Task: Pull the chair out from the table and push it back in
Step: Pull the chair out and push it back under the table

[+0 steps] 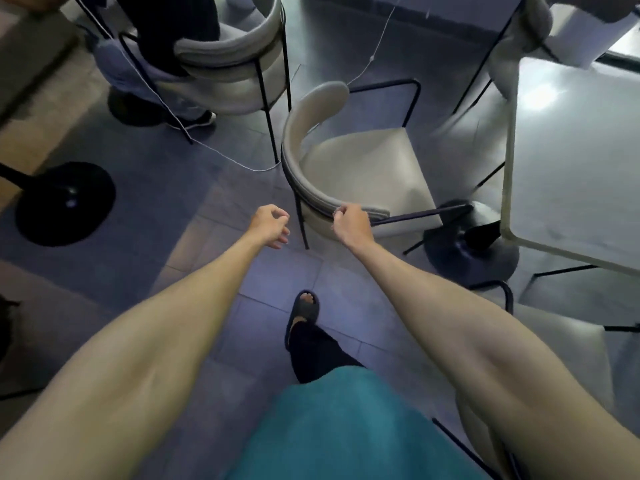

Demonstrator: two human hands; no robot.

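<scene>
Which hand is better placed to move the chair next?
Probably the right hand: it grips the curved backrest of the chair. The left hand is beside the chair, loosely curled, touching nothing.

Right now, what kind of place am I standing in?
Probably a café or canteen: the padded chair at the white table matches a second chair nearby, where a person sits, and a round pedestal base stands on the tiled floor.

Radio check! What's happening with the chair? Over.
Right hand grips chair backrest. Left hand free. Chair out from table. White cable on floor beside it.
</scene>
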